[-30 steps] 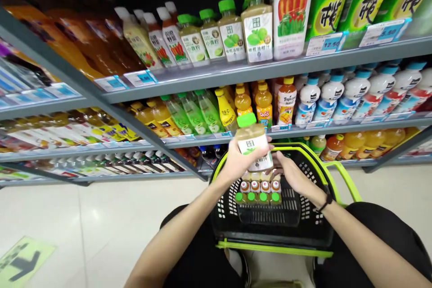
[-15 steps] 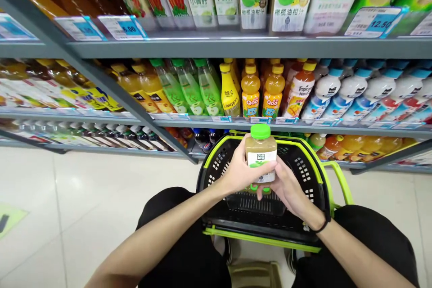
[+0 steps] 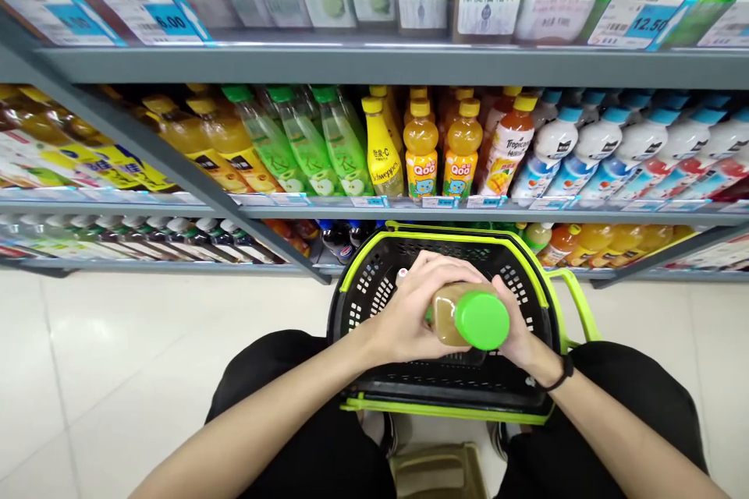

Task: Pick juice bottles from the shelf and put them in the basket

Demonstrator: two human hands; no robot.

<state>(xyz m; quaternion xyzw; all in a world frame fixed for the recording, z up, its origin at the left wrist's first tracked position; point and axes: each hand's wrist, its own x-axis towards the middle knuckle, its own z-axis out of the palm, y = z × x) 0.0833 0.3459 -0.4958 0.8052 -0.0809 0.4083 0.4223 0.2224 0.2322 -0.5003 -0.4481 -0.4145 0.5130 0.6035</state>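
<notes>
A juice bottle (image 3: 448, 317) with a bright green cap is held over the basket, tilted so that its cap points toward me and to the right. My left hand (image 3: 413, 312) wraps around the bottle's body from the left. On the other side my right hand (image 3: 515, 327), with a black band at the wrist, grips it close to the cap; part of its fingers is hidden behind the bottle. Below both hands stands a black shopping basket (image 3: 445, 394) with lime-green rims, between my knees. The bottle's label is mostly covered.
Shelves (image 3: 374, 66) of bottled drinks rise in front of the basket, with price tags (image 3: 640, 18) along their edges. The basket's green handle (image 3: 576, 300) sticks out at the right. A brownish object (image 3: 438, 472) lies on the floor between my feet.
The bottle has gone from upright, label toward me, to tilted with its cap toward me. My left hand has shifted its grip around the body. The view has moved slightly.
</notes>
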